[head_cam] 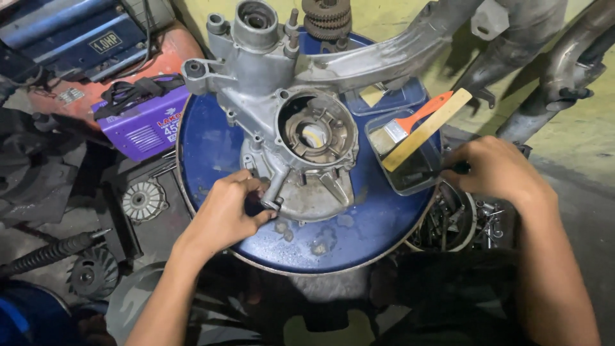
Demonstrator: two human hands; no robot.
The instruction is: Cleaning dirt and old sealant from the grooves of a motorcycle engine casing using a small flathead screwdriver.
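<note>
Head view: left hand [227, 211] curled, gripping engine casing [301, 147]; right hand [493, 170] fisted at tray [410, 179].

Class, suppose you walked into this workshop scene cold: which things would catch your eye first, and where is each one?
The grey metal engine casing lies in the middle, on the round blue drum top. The left hand grips the casing's lower edge. To the right, an orange-handled brush and a wooden-handled one rest across a clear tray, which the right hand is beside.
</note>
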